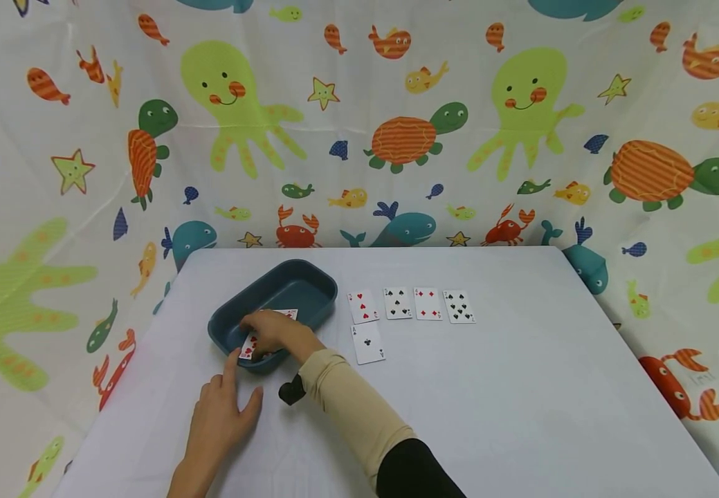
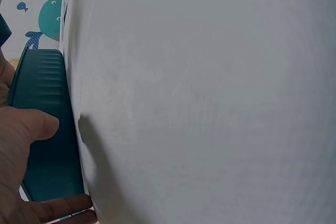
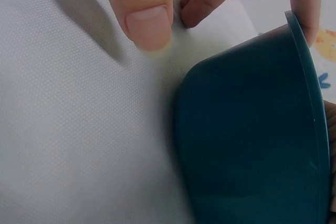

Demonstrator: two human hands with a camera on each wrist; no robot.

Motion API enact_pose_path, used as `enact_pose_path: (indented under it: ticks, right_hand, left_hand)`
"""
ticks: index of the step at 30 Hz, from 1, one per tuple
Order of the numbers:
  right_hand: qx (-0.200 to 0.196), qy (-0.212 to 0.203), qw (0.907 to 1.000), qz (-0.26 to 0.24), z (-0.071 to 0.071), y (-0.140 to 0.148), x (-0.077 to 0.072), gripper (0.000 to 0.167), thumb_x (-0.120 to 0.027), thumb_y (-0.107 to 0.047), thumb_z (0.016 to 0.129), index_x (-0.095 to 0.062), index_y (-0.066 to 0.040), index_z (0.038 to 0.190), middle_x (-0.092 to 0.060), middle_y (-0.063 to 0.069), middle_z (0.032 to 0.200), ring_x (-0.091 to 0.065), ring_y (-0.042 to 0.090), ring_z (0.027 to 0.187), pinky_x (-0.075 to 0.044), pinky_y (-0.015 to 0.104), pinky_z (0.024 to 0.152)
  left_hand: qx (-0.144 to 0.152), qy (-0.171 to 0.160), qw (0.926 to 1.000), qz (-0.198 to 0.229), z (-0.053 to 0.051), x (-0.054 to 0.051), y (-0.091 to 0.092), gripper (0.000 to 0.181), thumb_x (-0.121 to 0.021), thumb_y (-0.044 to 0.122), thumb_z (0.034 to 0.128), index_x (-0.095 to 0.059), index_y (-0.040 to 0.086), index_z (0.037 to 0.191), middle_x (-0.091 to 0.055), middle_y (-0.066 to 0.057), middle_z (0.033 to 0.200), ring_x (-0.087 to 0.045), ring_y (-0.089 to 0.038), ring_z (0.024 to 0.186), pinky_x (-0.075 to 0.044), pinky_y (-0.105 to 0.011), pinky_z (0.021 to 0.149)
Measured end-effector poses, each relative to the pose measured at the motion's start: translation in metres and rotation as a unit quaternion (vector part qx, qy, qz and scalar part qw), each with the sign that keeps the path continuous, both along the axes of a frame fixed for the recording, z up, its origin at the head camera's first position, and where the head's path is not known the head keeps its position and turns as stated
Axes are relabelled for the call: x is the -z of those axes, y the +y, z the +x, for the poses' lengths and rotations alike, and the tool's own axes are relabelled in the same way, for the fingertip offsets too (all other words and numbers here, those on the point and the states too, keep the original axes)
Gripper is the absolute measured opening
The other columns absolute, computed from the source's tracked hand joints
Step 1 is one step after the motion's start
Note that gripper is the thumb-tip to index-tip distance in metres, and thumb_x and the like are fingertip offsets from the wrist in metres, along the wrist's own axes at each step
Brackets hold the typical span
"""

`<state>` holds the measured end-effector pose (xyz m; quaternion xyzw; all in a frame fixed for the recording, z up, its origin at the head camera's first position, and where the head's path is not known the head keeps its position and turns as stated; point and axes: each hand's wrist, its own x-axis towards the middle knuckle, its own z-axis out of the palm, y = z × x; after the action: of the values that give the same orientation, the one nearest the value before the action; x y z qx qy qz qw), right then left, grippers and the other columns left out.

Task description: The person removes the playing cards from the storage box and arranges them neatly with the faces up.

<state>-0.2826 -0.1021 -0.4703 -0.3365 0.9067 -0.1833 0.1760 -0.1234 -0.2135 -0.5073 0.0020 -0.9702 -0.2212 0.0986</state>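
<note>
A dark teal plastic basin [image 1: 222,315] stands at the table's left, with playing cards [image 1: 248,346] in its near part. My right hand [image 1: 270,330] reaches down into it over the cards; its fingertips are hidden, so I cannot tell whether they pinch one. At the near-left end, my left hand [image 1: 217,418] has its thumb spread and an index fingertip at the basin's rim. That hand's thumb [image 2: 39,124] appears beside the basin wall in the left wrist view. In the right wrist view, fingers [image 3: 304,3] touch the basin's edge.
Right of the basin, several cards lie face up in a row, including a hearts card [image 1: 363,306] and a diamonds card [image 1: 428,304]. Below the row's left end is an ace of clubs [image 1: 368,344]. A printed sea-animal cloth [image 1: 347,90] hangs behind the white table [image 1: 521,387].
</note>
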Motion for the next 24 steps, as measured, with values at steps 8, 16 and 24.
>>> enact_pose_path:
  ticks: [8,16,24]
  right_hand:
    - [-0.018,0.031,0.9993,0.009,-0.0002,0.0007,-0.0006,0.065,-0.087,-0.026,0.082,-0.061,-0.021,0.140,-0.064,-0.007,0.132,-0.057,0.004,0.112,-0.042,0.018,0.097]
    - [-0.019,0.050,0.9986,0.000,-0.0003,0.0025,-0.0004,0.067,-0.088,-0.029,0.081,-0.060,-0.020,0.141,-0.059,-0.005,0.128,-0.055,0.005,0.104,-0.043,0.018,0.091]
    - [-0.008,0.053,0.9985,-0.008,0.0012,0.0039,-0.0003,0.066,-0.088,-0.028,0.081,-0.060,-0.021,0.140,-0.058,-0.005,0.127,-0.054,0.005,0.100,-0.043,0.017,0.087]
  left_hand:
    - [-0.001,-0.002,1.0000,0.001,0.0001,0.0000,-0.0001,0.080,-0.074,0.025,0.0892,-0.033,0.005,0.154,-0.060,-0.030,0.099,-0.058,-0.043,0.089,-0.048,-0.059,0.070]
    - [-0.004,0.004,1.0000,-0.001,0.0003,0.0006,0.0004,0.080,-0.075,0.026,0.0884,-0.033,0.006,0.154,-0.061,-0.030,0.098,-0.058,-0.043,0.088,-0.047,-0.059,0.068]
    - [-0.003,0.002,1.0000,-0.002,0.0013,0.0001,0.0008,0.080,-0.074,0.026,0.0888,-0.033,0.007,0.154,-0.061,-0.030,0.098,-0.058,-0.043,0.088,-0.047,-0.059,0.068]
